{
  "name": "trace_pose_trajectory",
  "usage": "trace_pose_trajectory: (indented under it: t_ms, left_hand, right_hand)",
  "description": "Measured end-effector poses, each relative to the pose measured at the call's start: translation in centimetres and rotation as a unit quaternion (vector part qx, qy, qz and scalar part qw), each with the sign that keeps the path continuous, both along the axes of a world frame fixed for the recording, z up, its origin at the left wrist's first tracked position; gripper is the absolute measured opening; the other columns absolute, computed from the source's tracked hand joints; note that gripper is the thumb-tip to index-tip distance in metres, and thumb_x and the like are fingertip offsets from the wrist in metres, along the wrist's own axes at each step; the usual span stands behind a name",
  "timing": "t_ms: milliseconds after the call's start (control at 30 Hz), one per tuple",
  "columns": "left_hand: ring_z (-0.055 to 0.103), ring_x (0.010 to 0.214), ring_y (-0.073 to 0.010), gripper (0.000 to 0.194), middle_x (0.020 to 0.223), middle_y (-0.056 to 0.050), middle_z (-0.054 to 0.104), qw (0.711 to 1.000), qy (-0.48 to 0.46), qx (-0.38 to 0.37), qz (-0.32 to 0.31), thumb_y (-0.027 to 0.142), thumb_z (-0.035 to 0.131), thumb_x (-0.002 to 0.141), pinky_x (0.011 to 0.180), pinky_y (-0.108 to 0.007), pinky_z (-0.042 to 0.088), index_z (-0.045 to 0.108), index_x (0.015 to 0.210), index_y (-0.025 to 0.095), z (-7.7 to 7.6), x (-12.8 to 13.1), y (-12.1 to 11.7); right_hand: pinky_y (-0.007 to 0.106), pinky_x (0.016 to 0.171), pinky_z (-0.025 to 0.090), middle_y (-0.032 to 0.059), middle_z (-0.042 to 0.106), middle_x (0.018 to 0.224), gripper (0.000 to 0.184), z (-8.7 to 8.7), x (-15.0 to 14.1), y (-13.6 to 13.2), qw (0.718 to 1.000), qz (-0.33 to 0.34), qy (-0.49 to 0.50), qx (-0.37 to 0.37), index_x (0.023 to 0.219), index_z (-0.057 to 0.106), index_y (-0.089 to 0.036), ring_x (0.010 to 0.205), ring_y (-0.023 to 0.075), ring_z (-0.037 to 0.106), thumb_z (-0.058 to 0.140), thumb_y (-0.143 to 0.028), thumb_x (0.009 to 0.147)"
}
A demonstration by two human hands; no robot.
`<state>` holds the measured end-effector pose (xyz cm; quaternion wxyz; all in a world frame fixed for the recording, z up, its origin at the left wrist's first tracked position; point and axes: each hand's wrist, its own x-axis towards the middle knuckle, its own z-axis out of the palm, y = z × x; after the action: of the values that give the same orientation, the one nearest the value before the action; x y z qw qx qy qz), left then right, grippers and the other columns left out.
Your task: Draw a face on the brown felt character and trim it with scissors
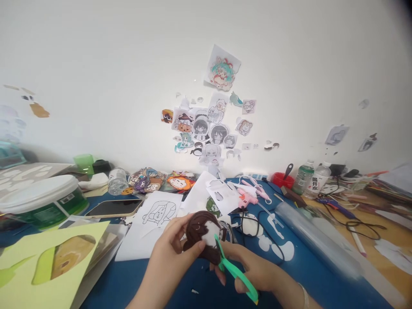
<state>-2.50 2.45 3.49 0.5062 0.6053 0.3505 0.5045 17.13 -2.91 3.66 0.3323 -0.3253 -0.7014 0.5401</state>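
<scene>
My left hand (170, 253) is closed round a dark brown foam cut-out (197, 234) with a white patch, held just above the blue mat. My right hand (254, 272) grips green-handled scissors (236, 272), whose blades reach up to the white patch at the cut-out's right edge. Both hands sit low in the middle of the view.
A blue mat (309, 262) covers the desk. A line drawing on paper (159, 213), a phone (114, 207), a pink glue gun (249, 198), a clear roll (318, 240), a green-lidded tub (41, 201), yellow-green cut card (38, 266) and water bottles (313, 178) lie around. Stickers cover the wall (206, 128).
</scene>
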Motion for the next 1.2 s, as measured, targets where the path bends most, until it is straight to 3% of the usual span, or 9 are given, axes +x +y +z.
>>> trace_pose_trajectory:
  t_ms: [167,267,400,533,667,800,1000,1133,1200]
  left_hand:
    - [0.058,0.104,-0.0218,0.042,0.105,-0.004,0.063,1.0,0.012,-0.017,-0.019,0.027,0.069,0.066,0.088,-0.032,0.048,0.055,0.105,0.023,0.1,0.0,-0.2]
    - [0.06,0.1,-0.0205,0.041,0.103,-0.004,0.065,0.998,-0.015,-0.042,-0.054,0.025,0.068,0.066,0.084,-0.029,0.05,0.053,0.104,0.024,0.4,0.2,-0.6]
    - [0.061,0.096,-0.0191,0.037,0.1,-0.002,0.066,0.996,-0.007,-0.043,-0.073,0.024,0.066,0.068,0.081,-0.027,0.051,0.053,0.102,0.025,0.7,0.2,-1.1]
    - [0.059,0.104,-0.022,0.042,0.112,-0.003,0.063,0.998,0.031,-0.015,-0.059,0.028,0.064,0.072,0.085,-0.03,0.05,0.052,0.112,0.029,0.7,-0.1,-1.3]
    - [0.063,0.095,-0.0234,0.059,0.12,-0.002,0.06,0.991,0.08,-0.026,-0.1,0.03,0.061,0.073,0.074,-0.031,0.055,0.042,0.129,0.037,0.6,-0.4,-1.5]
    - [0.062,0.059,-0.0165,0.067,0.093,-0.001,0.067,0.986,0.111,-0.062,-0.112,0.028,0.056,0.075,0.059,-0.031,0.054,0.032,0.137,0.037,0.8,-0.4,-1.6]
    - [0.06,0.055,-0.0162,0.074,0.084,-0.001,0.067,0.985,0.101,-0.087,-0.106,0.029,0.059,0.072,0.056,-0.031,0.053,0.028,0.139,0.033,1.4,-0.3,-1.6]
    - [0.058,0.052,-0.0157,0.076,0.076,0.0,0.066,0.984,0.085,-0.102,-0.122,0.028,0.06,0.071,0.053,-0.03,0.05,0.027,0.14,0.027,1.9,-0.5,-1.7]
    - [0.056,0.052,-0.0147,0.076,0.072,0.001,0.065,0.984,0.078,-0.102,-0.122,0.029,0.062,0.071,0.052,-0.029,0.049,0.028,0.139,0.027,2.0,-0.5,-1.7]
  right_hand:
    - [0.03,0.074,0.04,0.0033,0.055,0.081,0.051,0.7,0.1,-0.2,0.997,-0.037,-0.05,0.046,0.087,0.066,-0.016,0.077,0.0187,0.05,0.063,-0.062,0.067]
    - [0.032,0.082,0.041,0.005,0.057,0.093,0.034,1.2,0.0,-0.3,0.992,-0.06,-0.065,0.085,0.077,0.068,-0.016,0.087,0.0219,0.052,0.068,-0.048,0.066]
    - [0.033,0.09,0.039,0.0045,0.058,0.105,0.031,1.6,-0.1,-0.4,0.993,-0.06,-0.061,0.079,0.087,0.071,-0.018,0.098,0.0246,0.053,0.072,-0.036,0.062]
    - [0.029,0.076,0.043,0.0015,0.059,0.077,0.022,1.1,0.1,-0.2,0.998,-0.051,-0.038,0.027,0.076,0.068,-0.016,0.075,0.0178,0.053,0.07,-0.034,0.064]
    - [0.026,0.064,0.04,-0.0008,0.051,0.066,0.024,0.7,0.1,0.2,0.997,-0.073,-0.022,-0.002,0.064,0.06,-0.015,0.063,0.0132,0.045,0.068,-0.038,0.064]
    - [0.028,0.075,0.043,0.0012,0.059,0.075,0.02,1.0,-0.2,0.1,0.999,-0.046,-0.023,0.009,0.075,0.066,-0.015,0.074,0.0174,0.053,0.067,-0.032,0.065]
    - [0.031,0.094,0.037,0.0028,0.066,0.092,0.017,0.5,-0.1,0.0,0.994,-0.052,-0.078,0.063,0.082,0.072,-0.016,0.097,0.0219,0.055,0.067,-0.018,0.066]
    - [0.037,0.091,0.039,0.0057,0.061,0.093,0.018,0.1,0.4,0.2,0.982,-0.138,-0.105,0.07,0.069,0.068,-0.015,0.094,0.0256,0.051,0.074,-0.029,0.06]
    - [0.038,0.087,0.041,0.0079,0.057,0.104,0.032,0.2,0.5,0.1,0.988,-0.111,-0.095,0.053,0.082,0.069,-0.016,0.097,0.027,0.05,0.074,-0.038,0.061]
